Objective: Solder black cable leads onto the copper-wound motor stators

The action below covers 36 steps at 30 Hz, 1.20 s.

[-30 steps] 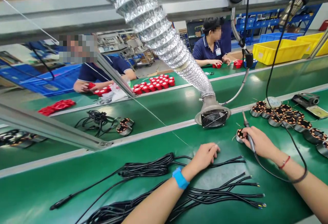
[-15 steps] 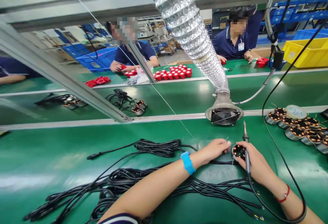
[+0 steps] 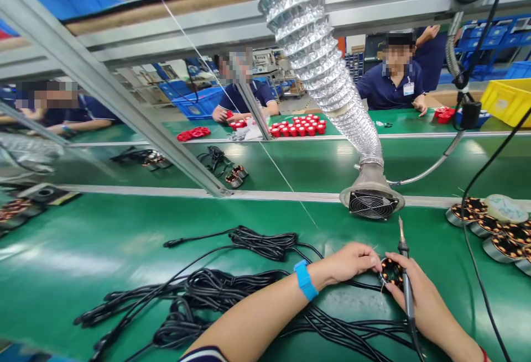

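Note:
My right hand (image 3: pixel 427 295) is closed around a motor stator (image 3: pixel 392 274), a metal ring with copper windings, gripped at its right side. The same hand carries a soldering iron (image 3: pixel 406 279), its tip pointing up and away from the stator. My left hand (image 3: pixel 357 262) is pinched at the stator's left edge, with a thin wire showing at the fingertips. Another fine wire end hangs below the ring. Coiled black cables (image 3: pixel 219 290) lie under and beside my left forearm, their far portions passing beneath both hands.
A fume extractor hood (image 3: pixel 372 199) on a silver flexible duct (image 3: pixel 319 58) hangs just beyond my hands. More stators (image 3: pixel 504 246) are grouped at the right. A thin line descends from the overhead frame. Co-workers (image 3: pixel 392 83) sit across the bench near red parts (image 3: pixel 298 127).
My left hand has closed the gap to the stator and now meets its left edge. The right hand keeps stator and iron. The view has shifted, showing more at the left.

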Tool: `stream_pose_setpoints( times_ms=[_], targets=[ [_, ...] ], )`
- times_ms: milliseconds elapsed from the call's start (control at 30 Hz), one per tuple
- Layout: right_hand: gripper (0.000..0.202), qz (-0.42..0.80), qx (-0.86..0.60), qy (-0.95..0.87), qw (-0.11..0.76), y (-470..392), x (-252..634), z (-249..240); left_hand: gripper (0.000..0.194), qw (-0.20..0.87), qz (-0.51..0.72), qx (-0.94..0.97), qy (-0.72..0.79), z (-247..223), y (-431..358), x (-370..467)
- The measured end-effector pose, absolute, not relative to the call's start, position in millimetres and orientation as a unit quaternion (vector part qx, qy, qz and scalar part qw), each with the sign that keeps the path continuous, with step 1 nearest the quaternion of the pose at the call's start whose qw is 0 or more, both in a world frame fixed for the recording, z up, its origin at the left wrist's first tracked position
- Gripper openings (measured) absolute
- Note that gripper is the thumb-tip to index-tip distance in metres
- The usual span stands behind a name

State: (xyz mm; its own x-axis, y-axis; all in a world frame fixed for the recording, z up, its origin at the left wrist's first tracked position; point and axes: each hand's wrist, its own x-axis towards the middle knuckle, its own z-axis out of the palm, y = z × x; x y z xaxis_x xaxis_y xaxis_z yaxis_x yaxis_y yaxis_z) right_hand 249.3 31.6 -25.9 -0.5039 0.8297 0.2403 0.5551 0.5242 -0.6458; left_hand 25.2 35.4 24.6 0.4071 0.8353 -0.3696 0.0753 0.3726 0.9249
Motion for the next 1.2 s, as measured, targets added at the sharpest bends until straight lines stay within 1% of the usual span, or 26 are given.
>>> stream_pose_setpoints(
  times_ms=[100, 200, 367, 433, 567, 667, 767, 833, 933, 967, 1033, 1133, 1200],
  targets=[
    [0.044, 0.243, -0.41, -0.837, 0.271, 32, 251, -31, 0.042, 0.701, 0.285, 0.447, 0.477, 16, 37, 27],
    [0.045, 0.233, -0.406, -0.842, 0.266, 35, 255, -35, 0.042, 0.698, 0.306, 0.414, 0.497, 11, 40, 27],
    [0.049, 0.209, -0.379, -0.863, 0.26, 42, 261, -42, 0.024, 0.704, 0.331, 0.393, 0.49, 5, 45, 29],
    [0.05, 0.201, -0.366, -0.871, 0.26, 44, 260, -44, 0.021, 0.715, 0.34, 0.384, 0.474, 2, 46, 31],
    [0.046, 0.197, -0.351, -0.874, 0.273, 40, 255, -44, 0.028, 0.74, 0.353, 0.369, 0.438, 0, 46, 34],
    [0.044, 0.208, -0.375, -0.862, 0.268, 38, 254, -44, 0.032, 0.741, 0.352, 0.384, 0.424, 0, 46, 36],
    [0.049, 0.208, -0.435, -0.841, 0.245, 41, 257, -46, 0.031, 0.694, 0.347, 0.438, 0.454, -1, 44, 37],
    [0.053, 0.213, -0.469, -0.82, 0.25, 43, 259, -48, 0.032, 0.661, 0.329, 0.478, 0.476, -2, 40, 38],
    [0.06, 0.227, -0.513, -0.774, 0.293, 44, 260, -49, 0.038, 0.625, 0.228, 0.578, 0.472, -1, 33, 38],
    [0.063, 0.229, -0.527, -0.759, 0.306, 45, 261, -50, 0.037, 0.607, 0.194, 0.615, 0.465, 1, 31, 38],
    [0.068, 0.23, -0.547, -0.74, 0.316, 46, 262, -53, 0.03, 0.57, 0.165, 0.663, 0.456, 5, 28, 37],
    [0.071, 0.232, -0.555, -0.735, 0.315, 49, 265, -60, 0.012, 0.524, 0.163, 0.702, 0.455, 11, 29, 35],
    [0.072, 0.231, -0.555, -0.736, 0.312, 52, 268, -65, 0.01, 0.494, 0.166, 0.716, 0.464, 13, 32, 32]
  ],
)
